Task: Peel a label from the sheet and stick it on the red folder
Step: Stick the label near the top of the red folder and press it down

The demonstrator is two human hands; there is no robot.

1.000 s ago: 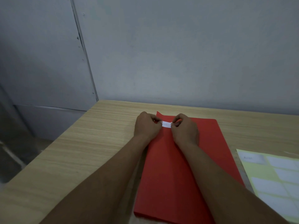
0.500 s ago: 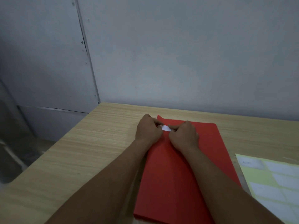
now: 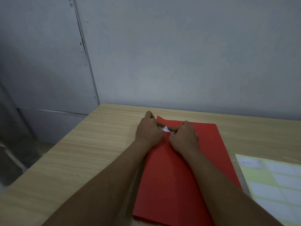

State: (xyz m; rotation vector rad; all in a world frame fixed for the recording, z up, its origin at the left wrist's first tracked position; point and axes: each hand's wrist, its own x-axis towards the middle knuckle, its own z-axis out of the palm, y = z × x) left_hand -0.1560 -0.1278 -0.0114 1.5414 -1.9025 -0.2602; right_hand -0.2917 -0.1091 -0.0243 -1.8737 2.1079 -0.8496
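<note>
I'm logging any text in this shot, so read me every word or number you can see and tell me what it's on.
Nothing can be read.
Label sheet: faint marks on its top-left label, too blurred to read.
White label on the red folder: mostly hidden by the left hand and right hand; no text visible.

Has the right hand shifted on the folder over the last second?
Yes. The right hand has slid left along the red folder, toward the left hand, so less of the white label shows between them.

Dim, flat light with soft shadows; wide-angle bending at the edges, slight softness throughout.
</note>
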